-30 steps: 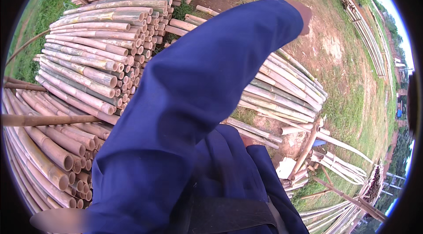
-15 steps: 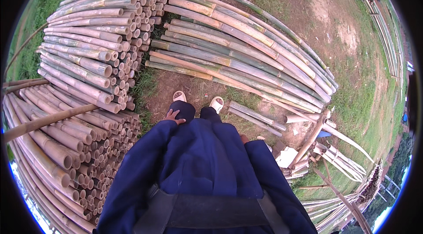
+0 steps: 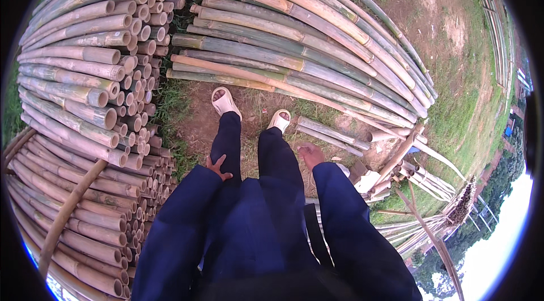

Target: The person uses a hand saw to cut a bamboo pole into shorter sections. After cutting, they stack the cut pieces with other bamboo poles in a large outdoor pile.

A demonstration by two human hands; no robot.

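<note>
My left hand (image 3: 218,168) lies against my left trouser leg near the thigh, its fingers spread and holding nothing. Beside my right leg, my right hand (image 3: 310,155) hangs in the air with nothing in it; its fingers look loosely apart. Both arms wear dark blue sleeves. In front of my feet a row of long green and tan bamboo poles (image 3: 294,63) lies side by side on the ground, out of reach of both hands. Two short bamboo pieces (image 3: 331,134) lie just beyond my right hand.
To the left rises a tall stack of cut bamboo poles (image 3: 73,80), open ends facing me, with a slanting pole (image 3: 71,216) across its near part. My cream sandals (image 3: 226,102) stand on bare soil. At right are a bamboo rack (image 3: 399,156) and more poles (image 3: 497,34).
The view has shifted and more of my legs shows. My left foot now appears farther from my body. My right hand has come forward from beside my clothing; my left hand stays at my leg.
</note>
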